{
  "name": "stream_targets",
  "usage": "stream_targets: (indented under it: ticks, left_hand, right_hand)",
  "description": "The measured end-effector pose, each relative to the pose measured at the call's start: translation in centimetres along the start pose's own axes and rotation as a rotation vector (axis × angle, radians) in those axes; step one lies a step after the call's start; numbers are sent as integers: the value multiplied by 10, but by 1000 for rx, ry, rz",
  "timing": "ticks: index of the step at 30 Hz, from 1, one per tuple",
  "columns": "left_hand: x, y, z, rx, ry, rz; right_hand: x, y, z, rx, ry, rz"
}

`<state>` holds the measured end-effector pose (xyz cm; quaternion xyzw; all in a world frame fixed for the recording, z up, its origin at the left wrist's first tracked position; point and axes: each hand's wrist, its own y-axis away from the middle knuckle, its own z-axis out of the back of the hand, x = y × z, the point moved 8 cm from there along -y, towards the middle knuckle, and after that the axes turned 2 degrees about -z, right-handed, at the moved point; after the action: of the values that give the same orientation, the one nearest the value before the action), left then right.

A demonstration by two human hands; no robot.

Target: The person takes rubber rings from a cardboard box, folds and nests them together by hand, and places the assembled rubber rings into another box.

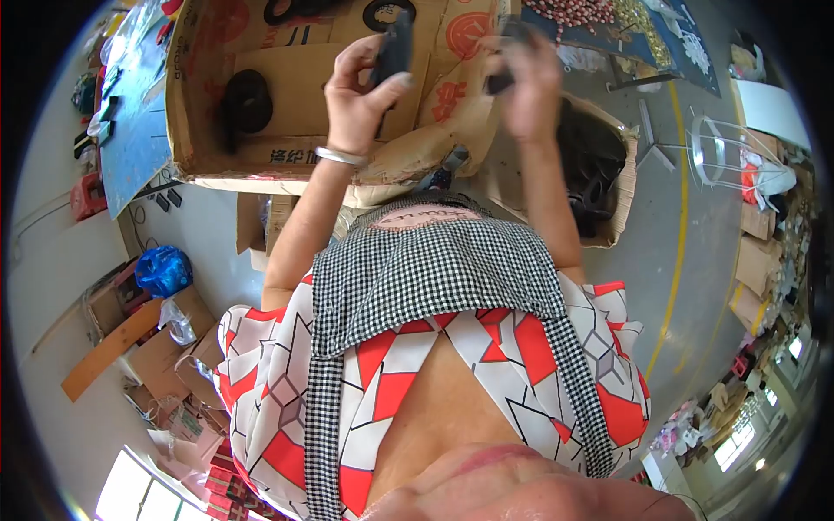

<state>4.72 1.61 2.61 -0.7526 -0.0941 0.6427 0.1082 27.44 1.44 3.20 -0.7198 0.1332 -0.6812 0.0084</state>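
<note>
My left hand [360, 95], with a bangle at the wrist, grips a dark object [394, 50] upright between thumb and fingers, above the large cardboard box [347, 91]. My right hand [530, 87] is smeared by motion near that box's right edge. Dark pieces show at its fingers, too blurred to name. Inside the large box lie a black round part [248, 101] at the left and a black ring [388, 14] at the back. A smaller open box [627, 174] with several black parts [593, 165] stands below and right of my right hand.
A blue table [135, 130] stands at the left. Red beads [573, 12] and gold pieces [641, 33] lie on a dark blue table at the upper right. A white wire frame [717, 152] stands on the floor at the right. Cardboard and a blue bag [163, 271] are at lower left.
</note>
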Motion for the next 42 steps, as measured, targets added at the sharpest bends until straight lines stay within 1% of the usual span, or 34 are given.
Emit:
stream_targets:
  ticks: [1,2,4,5,7,8,9,11,13,15,16,17,18,19,20,21,22,23,24,25,26,27,28,29,31,32,36,38,39,41,42]
  left_hand:
    - [-11,-2,-10,47,-287,-166]
    - [-17,0,-21,77,-274,-171]
    - [-27,4,-29,119,-211,-159]
    - [-25,4,-25,116,-215,-158]
    - [-7,1,-23,213,-7,-3]
    - [-5,1,-22,223,21,49]
    - [-6,0,-22,220,21,47]
    - [4,4,-27,187,421,274]
    - [5,6,-25,156,448,249]
    - [4,10,-23,94,572,333]
    - [0,5,-15,56,591,304]
    - [0,0,1,-41,656,330]
    - [0,-8,13,4,715,296]
    - [3,-11,31,-36,664,288]
    - [1,-11,37,-58,566,232]
    - [-2,-12,42,-76,466,180]
    - [-10,-11,28,-26,361,124]
    - [-9,-7,15,4,268,122]
    - [-15,-3,-2,53,199,97]
    - [-12,-4,-8,81,3,-84]
    - [-23,-3,-18,120,-79,-157]
    - [-34,0,-25,155,-163,-227]
    - [-31,1,-27,181,-77,-177]
    - [-33,2,-27,182,-80,-175]
    - [-35,5,-33,248,-17,-111]
    - [-29,3,-33,259,79,-62]
    - [-30,1,-32,298,8,-133]
    - [-16,2,-31,250,278,63]
    - [-16,2,-31,250,279,65]
    - [-9,3,-31,210,353,177]
    - [-9,1,-23,119,407,182]
  right_hand:
    - [3,10,-32,36,-246,-91]
    - [22,16,-52,43,-245,62]
    - [16,17,-61,83,-281,-41]
    - [18,18,-60,86,-285,-43]
    - [25,18,-61,124,-227,-20]
    - [22,20,-62,101,-309,-27]
    - [18,21,-64,105,-308,-26]
    - [3,23,-64,41,-490,-119]
    - [2,24,-63,5,-490,-116]
    - [-10,22,-52,-30,-480,-241]
    - [-19,17,-35,-89,-436,-253]
    - [-20,10,-11,-153,-405,-257]
    - [-27,-1,14,-246,-612,-226]
    - [-37,-8,55,-383,-498,-141]
    - [-5,-4,60,-492,-467,-5]
    - [0,-6,60,-445,-204,87]
    - [3,-6,58,-398,60,177]
    - [33,5,14,-249,6,106]
    - [32,10,-5,-179,272,181]
    - [26,20,-35,0,90,7]
    - [19,26,-58,165,-133,-49]
    - [28,31,-72,198,-255,-25]
    - [34,31,-70,170,-204,13]
    - [38,30,-69,143,-154,50]
    - [33,31,-66,160,-199,9]
    - [29,31,-66,177,-241,-27]
    - [17,31,-67,156,-349,-63]
    - [11,32,-63,57,-376,-74]
    - [11,32,-64,56,-376,-75]
    - [13,32,-58,-15,-252,-73]
    - [8,28,-48,-32,-223,-96]
